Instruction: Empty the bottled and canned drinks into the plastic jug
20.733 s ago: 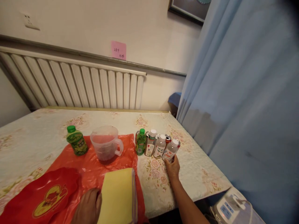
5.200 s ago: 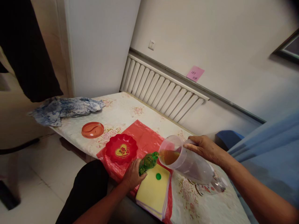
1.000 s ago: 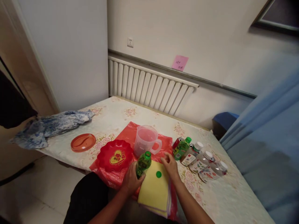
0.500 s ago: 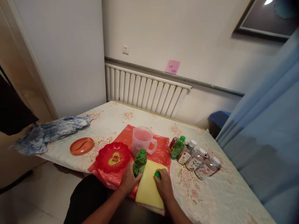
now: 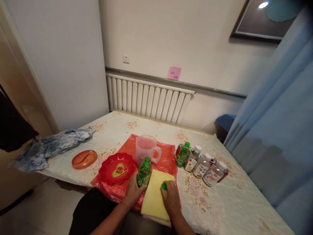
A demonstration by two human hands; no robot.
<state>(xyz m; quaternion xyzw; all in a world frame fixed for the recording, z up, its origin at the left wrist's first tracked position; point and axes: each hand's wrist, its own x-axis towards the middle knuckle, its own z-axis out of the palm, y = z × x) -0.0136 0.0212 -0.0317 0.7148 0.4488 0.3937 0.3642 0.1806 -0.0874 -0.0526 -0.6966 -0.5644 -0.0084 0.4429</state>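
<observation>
My left hand [image 5: 134, 191] is wrapped around a green plastic bottle [image 5: 144, 171] that stands upright with its mouth uncapped. Between the fingers of my right hand [image 5: 170, 197] is a green bottle cap [image 5: 164, 186], held over a folded yellow cloth [image 5: 155, 195]. Just behind the bottle stands a translucent measuring jug [image 5: 146, 148], its handle to the right. To the left of the bottle lies a red scalloped plate [image 5: 117, 168] with a yellow heart design. Plate, jug and cloth rest on a red plastic sheet [image 5: 166, 148].
On the right of the flowered tablecloth [image 5: 234, 202] stand a capped green bottle [image 5: 183, 155], several clear bottles with white caps [image 5: 202, 165] and some cans. An orange dish [image 5: 84, 159] and a blue patterned cloth [image 5: 63, 143] lie at left. A radiator [image 5: 149, 98] runs behind the table.
The view has shifted slightly, so the whole scene sits a little lower and further left. Both hands keep their holds on the bottle and the cap.
</observation>
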